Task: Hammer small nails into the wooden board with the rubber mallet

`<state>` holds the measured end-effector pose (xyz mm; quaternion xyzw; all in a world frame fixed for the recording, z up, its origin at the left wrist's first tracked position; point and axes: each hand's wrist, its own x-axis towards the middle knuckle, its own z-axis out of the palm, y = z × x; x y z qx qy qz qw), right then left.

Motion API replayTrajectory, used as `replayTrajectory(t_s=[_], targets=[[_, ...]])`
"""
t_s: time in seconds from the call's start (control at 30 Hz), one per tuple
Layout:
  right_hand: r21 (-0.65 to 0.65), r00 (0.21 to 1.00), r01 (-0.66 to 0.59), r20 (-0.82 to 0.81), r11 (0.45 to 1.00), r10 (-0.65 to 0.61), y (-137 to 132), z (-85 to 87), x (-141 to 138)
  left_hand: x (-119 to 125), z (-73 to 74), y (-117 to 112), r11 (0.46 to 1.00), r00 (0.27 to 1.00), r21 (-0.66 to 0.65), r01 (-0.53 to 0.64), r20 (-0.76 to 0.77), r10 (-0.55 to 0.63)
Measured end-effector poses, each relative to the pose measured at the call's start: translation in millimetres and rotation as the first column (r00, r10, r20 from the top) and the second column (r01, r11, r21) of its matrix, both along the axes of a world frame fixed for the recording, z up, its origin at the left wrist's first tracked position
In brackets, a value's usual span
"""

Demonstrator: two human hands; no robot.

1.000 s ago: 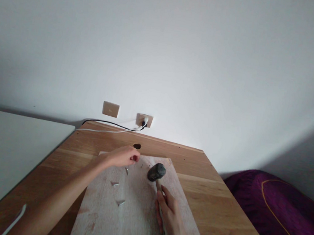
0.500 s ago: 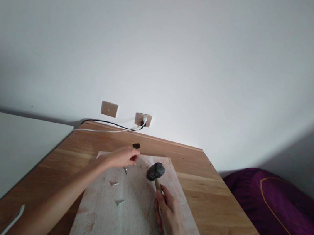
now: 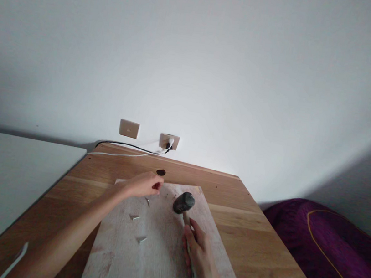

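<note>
My left hand [image 3: 145, 184] is closed in a pinch over the far left part of a whitish worn board [image 3: 162, 255]. A thin nail [image 3: 158, 195] shows just under its fingertips, partly hidden by them. To its right, two small nails [image 3: 167, 195] stand upright in the board. My right hand [image 3: 200, 247] is wrapped around the wooden handle of a mallet [image 3: 184, 203]. Its black head hovers over or rests on the board beside the upright nails; I cannot tell which. Loose nails [image 3: 142, 239] lie in small groups on the board's left half.
The board lies on a wooden table [image 3: 245, 230] against a wall. A round hole [image 3: 160, 172] is in the tabletop behind it. Cables [image 3: 124, 154] run to a wall socket [image 3: 169, 142]. A white surface [image 3: 10, 179] adjoins at left, a purple cushion [image 3: 338, 257] at right.
My left hand has shifted slightly to the left, and the nail under its fingertips shows more. The mallet and my right hand are practically still.
</note>
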<state>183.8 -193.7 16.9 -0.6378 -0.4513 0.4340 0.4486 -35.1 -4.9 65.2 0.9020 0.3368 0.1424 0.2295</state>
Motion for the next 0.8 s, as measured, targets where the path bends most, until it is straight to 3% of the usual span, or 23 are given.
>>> replayTrajectory(t_s=[0.37,0.8], targets=[[0.003,1.000,-0.026,0.002,1.000,0.026,0.5,-3.6,1.7,2.2,-5.3,3.7,1.000,0.994,-0.012,-0.002,0.111,0.003],[0.006,1.000,-0.014,0.004,1.000,0.014,1.4,-3.7,1.8,2.8,-8.7,2.1,1.000,0.999,0.007,0.009,0.049,-0.009]])
